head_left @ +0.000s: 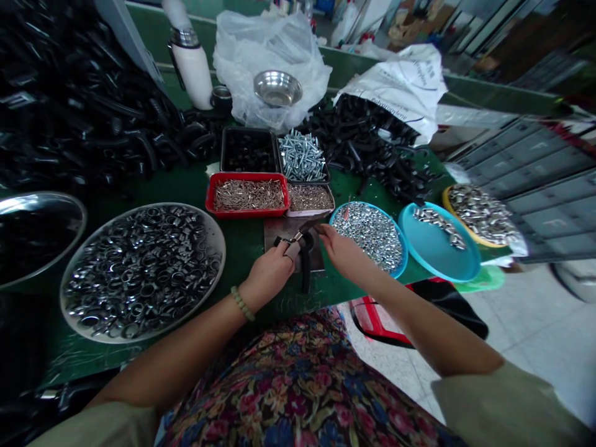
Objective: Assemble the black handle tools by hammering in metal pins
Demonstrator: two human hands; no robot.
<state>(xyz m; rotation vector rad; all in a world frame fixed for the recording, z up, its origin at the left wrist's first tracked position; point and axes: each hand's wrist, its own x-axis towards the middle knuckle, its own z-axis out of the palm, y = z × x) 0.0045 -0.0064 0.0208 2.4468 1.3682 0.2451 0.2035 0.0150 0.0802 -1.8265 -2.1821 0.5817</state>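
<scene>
Over a metal plate [272,231] on the green bench, my two hands are close together. My left hand [272,270] is closed around a black curved plastic part [306,264] with a small shiny metal piece at its top. Just to the right, the fingers of my right hand [342,248] pinch a dark slim piece [313,222] that reaches over the black part; its exact kind cannot be made out. Behind the plate stand a red tray [246,215] of small pins and a tray of silver screws [302,155].
A wide round tray [218,273] of shiny rings lies to the left. On the right are a blue tray [403,261] of small metal pieces and another blue tray [433,254]. Black parts [135,124] are heaped behind, near a white thermos [194,74].
</scene>
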